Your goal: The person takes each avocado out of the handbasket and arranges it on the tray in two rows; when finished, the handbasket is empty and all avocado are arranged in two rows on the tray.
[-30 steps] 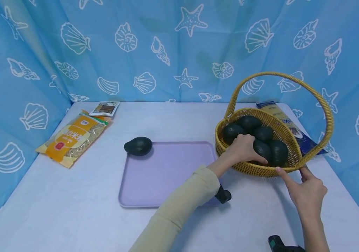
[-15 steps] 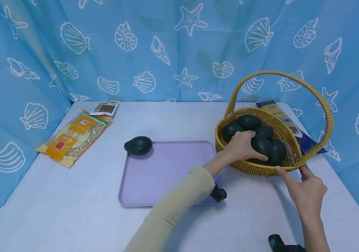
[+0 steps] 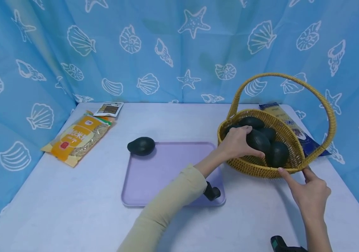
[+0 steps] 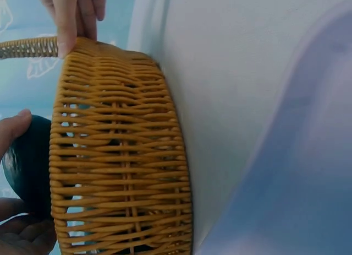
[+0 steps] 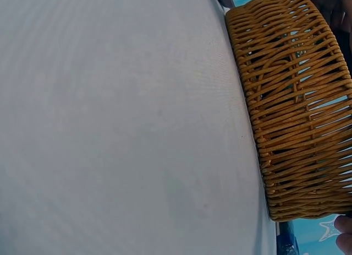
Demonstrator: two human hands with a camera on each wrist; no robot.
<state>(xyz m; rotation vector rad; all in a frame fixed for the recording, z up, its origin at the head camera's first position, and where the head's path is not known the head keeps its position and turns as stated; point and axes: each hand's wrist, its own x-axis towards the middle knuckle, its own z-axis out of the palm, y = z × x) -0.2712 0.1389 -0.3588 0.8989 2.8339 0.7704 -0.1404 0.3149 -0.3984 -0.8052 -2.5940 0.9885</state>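
Observation:
My left hand (image 3: 236,142) grips a dark green avocado (image 3: 258,140) at the mouth of a yellow wicker basket (image 3: 250,170). In the left wrist view that avocado (image 4: 28,161) shows above the basket's rim, between thumb and fingers. Several more avocados lie in the basket, partly hidden by the hand. At the basket's near right, my right hand (image 3: 311,196) pinches the rim by the foot of the arched handle (image 3: 332,120). Another avocado (image 3: 141,146) lies over the far left corner of a lilac tray (image 3: 166,171).
A yellow-orange food bag (image 3: 80,138) and a small white packet (image 3: 108,109) lie at the back left. Behind the basket lies a blue and gold bag (image 3: 311,141). A blue shell-print curtain (image 3: 166,42) encloses the back and sides of the white table (image 3: 72,206).
My left hand has drawn the avocado up and to the left from among the others. The right hand keeps its hold on the basket. The head view has shifted slightly.

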